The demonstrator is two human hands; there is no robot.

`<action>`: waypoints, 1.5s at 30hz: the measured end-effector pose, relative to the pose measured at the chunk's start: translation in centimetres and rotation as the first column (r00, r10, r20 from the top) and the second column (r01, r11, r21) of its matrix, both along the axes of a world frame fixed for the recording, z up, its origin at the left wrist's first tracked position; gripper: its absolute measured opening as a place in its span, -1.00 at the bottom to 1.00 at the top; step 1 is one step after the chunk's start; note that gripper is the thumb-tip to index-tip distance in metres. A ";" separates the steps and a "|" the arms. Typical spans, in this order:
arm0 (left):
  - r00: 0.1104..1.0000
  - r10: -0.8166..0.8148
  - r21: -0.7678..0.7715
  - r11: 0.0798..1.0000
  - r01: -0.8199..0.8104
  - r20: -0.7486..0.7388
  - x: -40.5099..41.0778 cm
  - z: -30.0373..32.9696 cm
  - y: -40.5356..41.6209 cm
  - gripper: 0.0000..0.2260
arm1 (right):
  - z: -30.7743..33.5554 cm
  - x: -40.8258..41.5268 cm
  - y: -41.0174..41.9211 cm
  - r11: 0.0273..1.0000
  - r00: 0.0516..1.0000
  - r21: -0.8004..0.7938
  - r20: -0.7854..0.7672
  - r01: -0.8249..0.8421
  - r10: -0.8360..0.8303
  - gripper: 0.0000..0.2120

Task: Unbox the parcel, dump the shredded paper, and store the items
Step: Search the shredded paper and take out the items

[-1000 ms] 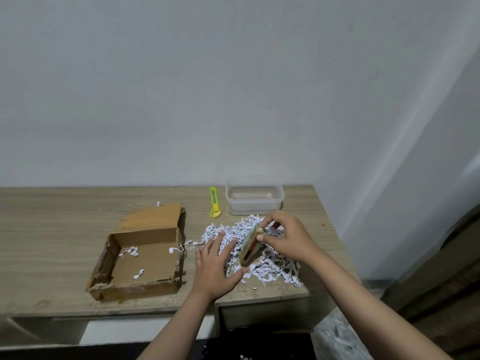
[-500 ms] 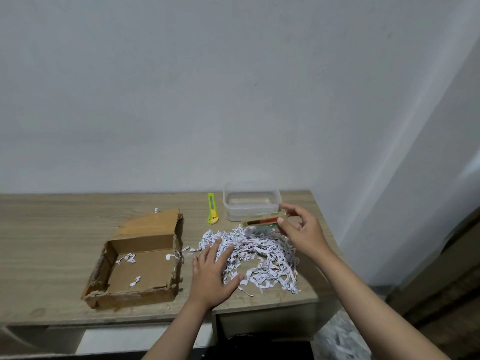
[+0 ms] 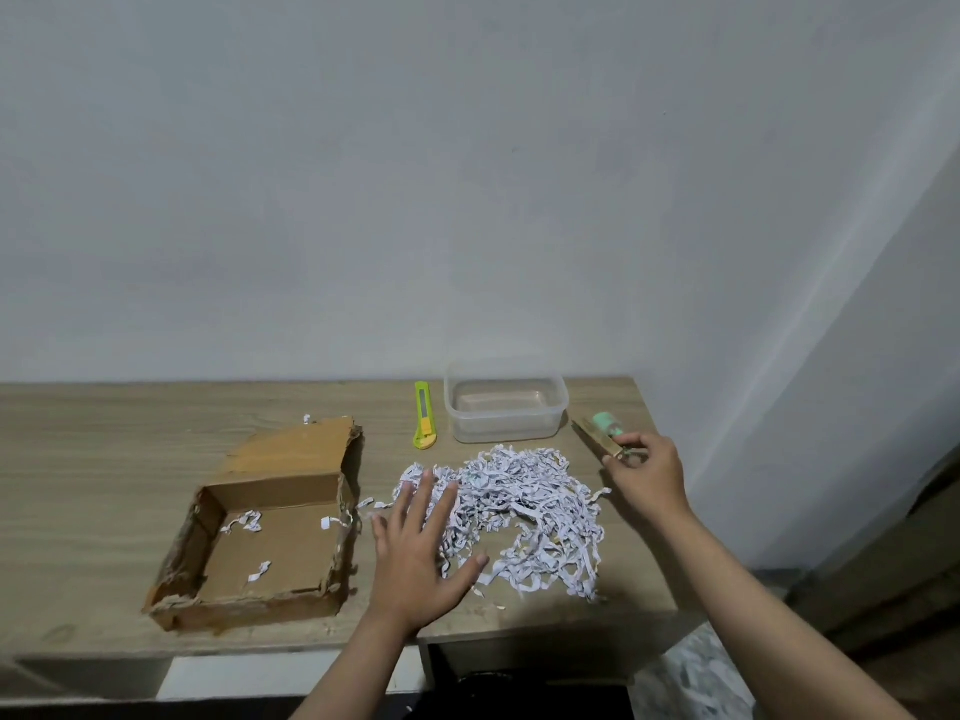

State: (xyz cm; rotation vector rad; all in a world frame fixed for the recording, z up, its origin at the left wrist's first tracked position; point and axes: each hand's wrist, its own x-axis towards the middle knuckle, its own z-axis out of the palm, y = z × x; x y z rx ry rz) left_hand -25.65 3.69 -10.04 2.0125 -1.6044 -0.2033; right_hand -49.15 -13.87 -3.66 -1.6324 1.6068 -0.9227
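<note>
My right hand (image 3: 644,475) pinches the small carded item (image 3: 602,433) by its stiff, light edge; my left hand (image 3: 421,553) lies spread, empty, on the soft shredded paper (image 3: 524,506).

On the table (image 3: 104,459), the cardboard box (image 3: 260,532) sat toward the front edge, left of the shredded paper (image 3: 524,506), with 1 flap lying open behind it and a few paper scraps inside. The utility knife (image 3: 425,415) lay behind the paper, near the back edge, just left of the plastic container (image 3: 505,405). The small packaged item (image 3: 602,433) lay right of the container, near the table's right edge. The left hand (image 3: 415,558) rested flat on the paper's left part; the right hand (image 3: 644,475) touched the item's near end.
</note>
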 end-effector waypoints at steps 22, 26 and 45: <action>1.000 -0.014 -0.011 1.000 0.015 0.017 -0.1 0.3 0.0 -0.30 | 0.1 4.2 3.9 0.897 0.905 -0.159 -0.180 -0.414 0.386 -0.76; 0.999 -0.039 -0.035 0.999 0.039 0.018 -0.3 0.5 0.2 -0.36 | -0.6 6.8 4.9 0.798 0.742 -0.066 -0.418 -0.599 0.523 -0.56; 0.999 0.032 -0.081 0.996 -0.031 0.020 -0.4 0.6 0.8 -0.23 | 0.1 6.0 6.4 0.819 0.782 -0.154 -0.434 -0.553 0.447 -0.82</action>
